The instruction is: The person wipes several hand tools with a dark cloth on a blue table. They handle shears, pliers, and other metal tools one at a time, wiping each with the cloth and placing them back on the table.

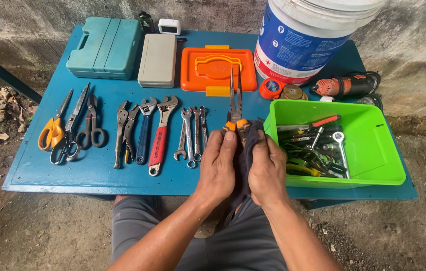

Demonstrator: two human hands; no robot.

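Note:
My left hand [218, 163] and my right hand [268, 168] are together over the near edge of the blue table [32, 165]. Between them they grip long-nose pliers [235, 98] with orange and black handles, jaws pointing away from me and slightly apart. A dark cloth [245, 155] is wrapped around the handles and hangs down between my palms. My left fingers close on the left handle, my right fingers on the cloth and right handle.
Laid in a row on the table: scissors [52, 131], snips [90, 125], locking pliers [121, 130], adjustable wrenches [160, 138], spanners [190, 135]. Behind stand a teal case [105, 47], grey case [157, 60], orange case [210, 68] and white bucket [303, 40]. A green bin [374, 150] of tools sits right.

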